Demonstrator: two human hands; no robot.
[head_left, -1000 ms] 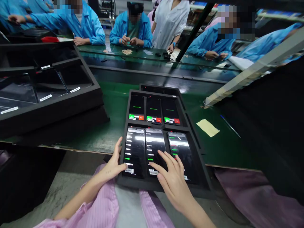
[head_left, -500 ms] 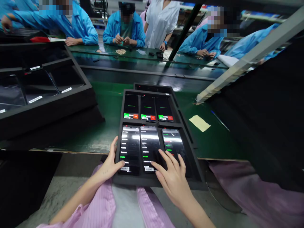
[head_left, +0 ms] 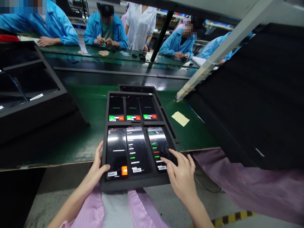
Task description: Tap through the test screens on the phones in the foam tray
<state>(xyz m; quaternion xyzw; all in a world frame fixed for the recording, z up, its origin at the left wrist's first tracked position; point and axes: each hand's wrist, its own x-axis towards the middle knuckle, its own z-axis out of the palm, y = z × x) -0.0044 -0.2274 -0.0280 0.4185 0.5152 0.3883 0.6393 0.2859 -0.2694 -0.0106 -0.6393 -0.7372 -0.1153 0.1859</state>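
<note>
A black foam tray (head_left: 133, 185) juts over the bench's front edge with two rows of smartphones, three in each. My left hand (head_left: 97, 169) grips the tray's left side, its thumb over the lower corner of the front left smartphone (head_left: 116, 158). That screen is mostly dark with an orange button. Lists of text fill the front middle smartphone (head_left: 137, 150) and the front right smartphone (head_left: 158, 145); the right one has green and red lines. Over that right phone is my right hand (head_left: 181, 167), fingers spread and thumb at the screen's lower part. Back-row phones (head_left: 133, 109) display green and red buttons.
Another tray (head_left: 136, 87) lies partly beneath this one. Stacked trays of phones (head_left: 47, 104) stand left. A yellow paper (head_left: 180, 118) and a pen (head_left: 197, 114) lie right, near a slanted post (head_left: 209, 65) and black cloth (head_left: 237, 104). Co-workers (head_left: 106, 30) sit across the bench.
My right hand has moved from the middle phone to the right one. The front left screen has switched from a list to a dark page with an orange button. The view has shifted right.
</note>
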